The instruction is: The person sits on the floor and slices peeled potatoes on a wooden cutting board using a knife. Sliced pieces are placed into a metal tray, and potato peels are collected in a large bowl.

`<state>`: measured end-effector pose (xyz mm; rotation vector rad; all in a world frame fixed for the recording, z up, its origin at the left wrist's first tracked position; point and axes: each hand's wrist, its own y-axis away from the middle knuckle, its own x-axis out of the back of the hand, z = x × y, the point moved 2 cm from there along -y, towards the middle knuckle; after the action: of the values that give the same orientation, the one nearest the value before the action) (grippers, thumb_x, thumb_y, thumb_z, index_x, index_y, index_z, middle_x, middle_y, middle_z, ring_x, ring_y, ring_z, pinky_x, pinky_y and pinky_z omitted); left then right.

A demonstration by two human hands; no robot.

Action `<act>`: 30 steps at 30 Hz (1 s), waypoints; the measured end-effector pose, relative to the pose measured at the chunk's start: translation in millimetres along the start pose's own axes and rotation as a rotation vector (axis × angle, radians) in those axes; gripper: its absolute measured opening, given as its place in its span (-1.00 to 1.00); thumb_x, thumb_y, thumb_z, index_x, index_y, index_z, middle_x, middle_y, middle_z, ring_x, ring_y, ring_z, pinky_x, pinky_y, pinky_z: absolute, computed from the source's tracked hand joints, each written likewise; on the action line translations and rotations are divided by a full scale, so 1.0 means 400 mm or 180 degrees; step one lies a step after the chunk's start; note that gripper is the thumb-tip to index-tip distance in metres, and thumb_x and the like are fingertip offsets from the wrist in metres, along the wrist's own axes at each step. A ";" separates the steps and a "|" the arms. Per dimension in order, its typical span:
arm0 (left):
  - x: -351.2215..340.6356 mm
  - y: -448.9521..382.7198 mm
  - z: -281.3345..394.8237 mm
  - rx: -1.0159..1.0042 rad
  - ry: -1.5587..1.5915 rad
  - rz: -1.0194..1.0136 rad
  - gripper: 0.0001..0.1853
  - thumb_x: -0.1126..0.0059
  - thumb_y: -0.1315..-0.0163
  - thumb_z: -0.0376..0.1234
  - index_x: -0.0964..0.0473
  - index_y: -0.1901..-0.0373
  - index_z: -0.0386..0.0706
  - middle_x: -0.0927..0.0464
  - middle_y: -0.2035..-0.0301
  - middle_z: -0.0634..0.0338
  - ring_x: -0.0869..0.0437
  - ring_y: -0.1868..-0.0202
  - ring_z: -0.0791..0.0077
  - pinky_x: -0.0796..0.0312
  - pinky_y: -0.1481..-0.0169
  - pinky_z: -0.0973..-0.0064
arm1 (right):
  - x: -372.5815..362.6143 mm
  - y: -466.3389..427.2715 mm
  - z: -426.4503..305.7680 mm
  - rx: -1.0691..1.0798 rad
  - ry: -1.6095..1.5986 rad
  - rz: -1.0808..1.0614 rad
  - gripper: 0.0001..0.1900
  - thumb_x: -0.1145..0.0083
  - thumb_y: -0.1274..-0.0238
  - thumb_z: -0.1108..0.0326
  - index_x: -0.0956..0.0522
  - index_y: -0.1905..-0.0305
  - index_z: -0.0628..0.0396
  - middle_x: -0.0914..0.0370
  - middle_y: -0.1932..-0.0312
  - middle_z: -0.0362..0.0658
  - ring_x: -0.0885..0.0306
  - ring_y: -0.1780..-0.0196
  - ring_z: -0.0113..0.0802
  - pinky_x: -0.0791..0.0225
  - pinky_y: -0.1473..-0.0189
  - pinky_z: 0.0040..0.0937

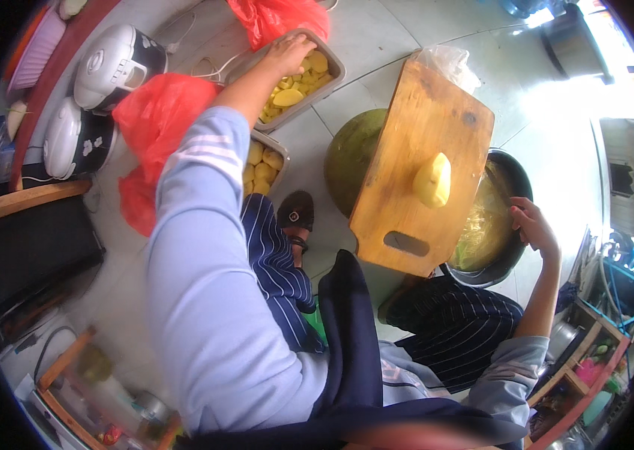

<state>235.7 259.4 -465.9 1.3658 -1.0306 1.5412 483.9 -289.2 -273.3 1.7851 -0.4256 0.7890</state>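
My left hand (291, 54) reaches palm down over a grey rectangular tub (333, 84) of cut yellow potato pieces (289, 98). Its fingers are extended at the far side of the tub, and I see nothing held in them. On a wooden cutting board (407, 146) sits a peeled potato (432, 180), with a flat cut side showing. My right hand (535, 229) is closed around the handle of what looks like a knife (498, 183), its dark blade over a black basin (522, 247). Whole peeled potatoes (263, 169) fill a second tub (283, 154), partly covered by my left arm.
A large round green object (353, 160) shows beneath the board's left side. Red plastic bags (165, 121) lie left of the tubs. Two rice cookers (106, 67) stand farther left. A clear plastic bag (452, 64) is at the board's far end. Wooden shelving (576, 360) stands at right.
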 end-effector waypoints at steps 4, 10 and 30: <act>-0.040 -0.034 -0.006 0.0285 -0.0317 -0.0737 -0.47 -0.39 -0.08 -0.33 -0.44 -0.12 -0.05 -0.52 -0.10 0.10 -0.53 -0.17 0.09 -0.46 -0.17 0.12 | 0.002 0.006 -0.004 -0.0126 -0.0013 -0.0081 -0.58 0.03 -0.45 0.04 -0.42 -0.29 -0.08 -0.51 0.44 -0.25 -0.35 0.65 -0.55 -0.21 0.69 -0.58; 0.003 -0.021 -0.029 0.0140 0.0106 -0.0721 -0.61 -0.32 -0.13 -0.26 -0.51 -0.01 -0.11 -0.64 0.13 0.03 -0.66 0.04 0.07 -0.51 -0.07 0.16 | 0.001 -0.015 0.008 0.0084 -0.0246 -0.0044 -0.56 0.04 -0.48 0.12 -0.38 -0.30 0.13 -0.49 0.50 -0.20 -0.32 0.69 -0.57 -0.19 0.71 -0.58; 0.004 -0.008 0.043 0.0395 0.1003 -0.0094 -0.58 -0.34 0.03 -0.33 -0.50 0.09 -0.23 -0.64 0.22 -0.11 -0.67 0.12 -0.01 -0.52 0.02 0.18 | 0.012 0.002 -0.007 -0.0019 -0.0138 0.0017 -0.54 0.04 -0.48 0.11 -0.37 -0.31 0.15 -0.48 0.49 -0.22 -0.33 0.69 -0.57 -0.16 0.74 -0.59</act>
<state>244.2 244.3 -462.9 1.1651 -0.7282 1.7544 486.0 -286.5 -269.0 1.7989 -0.4607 0.7531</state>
